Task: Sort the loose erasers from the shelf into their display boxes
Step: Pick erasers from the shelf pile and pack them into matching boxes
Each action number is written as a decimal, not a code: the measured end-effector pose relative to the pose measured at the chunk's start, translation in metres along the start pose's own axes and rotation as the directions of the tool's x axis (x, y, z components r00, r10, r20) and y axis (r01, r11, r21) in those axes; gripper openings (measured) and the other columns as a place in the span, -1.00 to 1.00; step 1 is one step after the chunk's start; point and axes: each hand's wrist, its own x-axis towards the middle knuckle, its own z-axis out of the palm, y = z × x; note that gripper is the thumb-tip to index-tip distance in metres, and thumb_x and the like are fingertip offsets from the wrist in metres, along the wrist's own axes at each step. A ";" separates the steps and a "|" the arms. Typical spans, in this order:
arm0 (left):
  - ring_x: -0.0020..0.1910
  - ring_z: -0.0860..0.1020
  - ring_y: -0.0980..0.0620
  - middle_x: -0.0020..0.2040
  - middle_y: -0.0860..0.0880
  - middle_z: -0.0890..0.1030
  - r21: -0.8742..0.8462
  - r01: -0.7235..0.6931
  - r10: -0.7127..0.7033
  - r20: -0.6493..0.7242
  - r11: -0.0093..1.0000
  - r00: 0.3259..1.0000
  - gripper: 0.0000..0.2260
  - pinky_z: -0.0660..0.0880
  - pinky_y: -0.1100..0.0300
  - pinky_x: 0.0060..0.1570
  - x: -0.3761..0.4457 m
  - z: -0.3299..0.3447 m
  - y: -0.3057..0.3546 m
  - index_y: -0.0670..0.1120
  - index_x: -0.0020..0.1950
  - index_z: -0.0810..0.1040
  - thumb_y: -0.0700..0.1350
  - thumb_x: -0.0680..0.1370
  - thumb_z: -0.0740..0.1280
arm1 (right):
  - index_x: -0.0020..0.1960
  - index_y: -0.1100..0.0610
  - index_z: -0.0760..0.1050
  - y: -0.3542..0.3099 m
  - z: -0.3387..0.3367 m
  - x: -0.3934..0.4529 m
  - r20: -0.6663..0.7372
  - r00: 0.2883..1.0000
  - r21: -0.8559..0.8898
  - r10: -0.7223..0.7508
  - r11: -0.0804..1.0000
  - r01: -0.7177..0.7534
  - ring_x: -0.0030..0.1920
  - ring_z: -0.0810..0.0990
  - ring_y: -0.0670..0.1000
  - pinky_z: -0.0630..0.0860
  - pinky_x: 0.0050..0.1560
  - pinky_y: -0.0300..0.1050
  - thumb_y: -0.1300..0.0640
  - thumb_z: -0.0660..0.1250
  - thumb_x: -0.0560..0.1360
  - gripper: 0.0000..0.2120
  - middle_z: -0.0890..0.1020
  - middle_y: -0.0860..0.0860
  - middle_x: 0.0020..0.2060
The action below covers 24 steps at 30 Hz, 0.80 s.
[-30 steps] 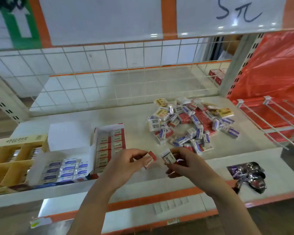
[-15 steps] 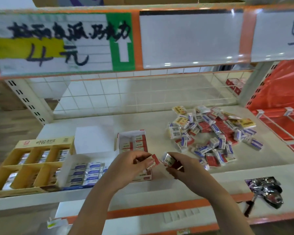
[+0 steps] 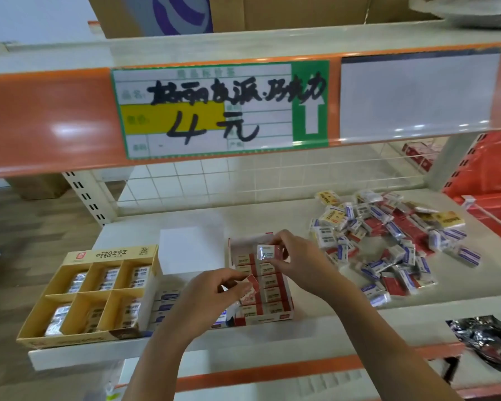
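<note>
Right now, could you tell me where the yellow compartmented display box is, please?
In the head view, the yellow display box sits at the shelf's left front, beside the blue-eraser box.

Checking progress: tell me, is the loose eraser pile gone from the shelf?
No, a pile of loose erasers lies on the shelf.

Red-white erasers (image 3: 394,244) heaped R of red box (image 3: 275,312)

Three display boxes stand on the shelf: one yellow box (image 3: 81,287) with six compartments, one blue-and-white box (image 3: 162,302) and one red box (image 3: 266,287). Two hands each hold one eraser; the loose pile (image 3: 388,250) is too many to count
</note>
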 end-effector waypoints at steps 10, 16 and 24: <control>-0.20 0.56 0.22 -0.13 0.18 0.62 0.007 -0.008 0.008 0.012 1.000 1.000 -0.90 0.48 0.35 -0.19 -0.006 -0.012 -0.014 0.24 0.03 0.51 0.05 0.54 0.29 | 0.21 0.11 0.46 -0.012 0.034 0.045 -0.041 0.996 -0.146 -0.085 0.986 0.078 0.18 0.38 -0.06 0.38 0.17 -0.19 0.03 0.30 0.52 -0.70 0.43 -0.02 0.14; -0.21 0.54 0.24 -0.12 0.21 0.61 0.028 -0.012 0.012 0.001 1.000 1.000 -0.90 0.43 0.39 -0.23 -0.007 -0.020 -0.016 0.27 0.01 0.47 0.04 0.55 0.28 | 0.26 0.06 0.42 -0.013 0.044 0.048 -0.052 0.993 -0.259 -0.109 0.962 0.092 0.23 0.34 -0.06 0.43 0.16 -0.18 0.01 0.24 0.56 -0.70 0.39 -0.05 0.18; -0.25 0.50 0.35 -0.18 0.30 0.54 0.101 -0.035 0.036 -0.005 0.994 0.999 -0.89 0.41 0.48 -0.27 -0.010 -0.027 -0.013 0.27 0.04 0.44 0.05 0.57 0.26 | 0.29 0.08 0.38 -0.012 0.048 0.050 -0.016 0.994 -0.315 -0.105 0.944 0.095 0.26 0.31 -0.04 0.41 0.22 -0.13 0.09 0.18 0.57 -0.71 0.38 -0.03 0.23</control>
